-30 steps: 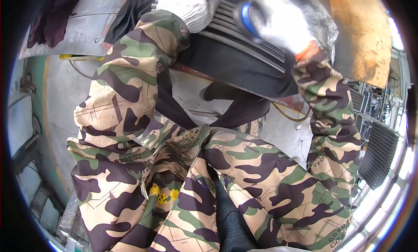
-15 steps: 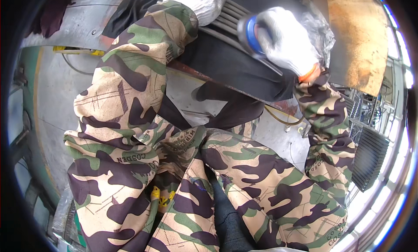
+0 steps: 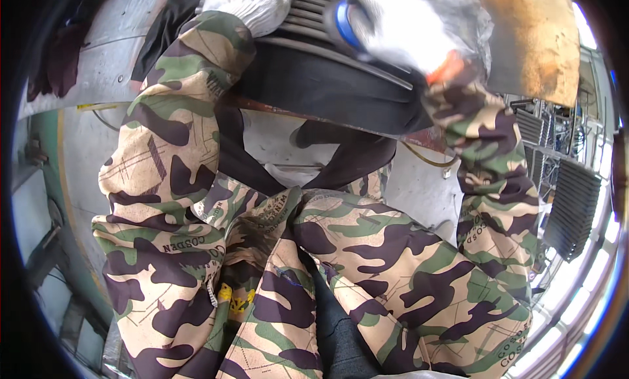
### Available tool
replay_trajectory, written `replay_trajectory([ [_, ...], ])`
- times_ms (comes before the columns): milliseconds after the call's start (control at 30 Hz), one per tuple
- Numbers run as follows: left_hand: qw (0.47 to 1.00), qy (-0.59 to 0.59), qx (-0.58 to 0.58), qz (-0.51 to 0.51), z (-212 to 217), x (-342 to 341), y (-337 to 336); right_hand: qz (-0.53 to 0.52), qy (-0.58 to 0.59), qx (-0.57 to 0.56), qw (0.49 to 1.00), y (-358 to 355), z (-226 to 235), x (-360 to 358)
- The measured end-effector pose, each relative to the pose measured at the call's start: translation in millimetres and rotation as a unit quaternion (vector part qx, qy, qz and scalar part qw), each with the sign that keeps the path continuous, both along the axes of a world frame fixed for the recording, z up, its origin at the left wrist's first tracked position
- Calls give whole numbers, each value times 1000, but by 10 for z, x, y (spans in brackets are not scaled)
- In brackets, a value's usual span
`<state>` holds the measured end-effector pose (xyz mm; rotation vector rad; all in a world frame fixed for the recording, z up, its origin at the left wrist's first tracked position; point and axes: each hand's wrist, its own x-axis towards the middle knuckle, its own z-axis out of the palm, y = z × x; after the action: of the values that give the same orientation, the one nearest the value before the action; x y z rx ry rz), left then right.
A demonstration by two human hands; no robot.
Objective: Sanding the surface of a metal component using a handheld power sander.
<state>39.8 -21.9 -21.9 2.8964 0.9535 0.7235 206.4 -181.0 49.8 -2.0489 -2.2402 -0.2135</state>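
one gloved right hand, gripping a blue-ringed tool, has shifted back from the lower ends of metal bars on black cloth, mid-stroke i judge, though whether the left hand grips i can't tell.

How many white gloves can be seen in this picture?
2: one on the left hand, over the grey bars; one on the right hand, holding a blue-ringed tool.
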Motion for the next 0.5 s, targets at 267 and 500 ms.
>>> replay_trajectory([
  [267,998,13,57,-14,11,95,-24,-2,-5,15,1000,-113,157,102],
  [500,982,9,180,-57,-307,106,156,17,-4,43,999,-440,101,311],
])
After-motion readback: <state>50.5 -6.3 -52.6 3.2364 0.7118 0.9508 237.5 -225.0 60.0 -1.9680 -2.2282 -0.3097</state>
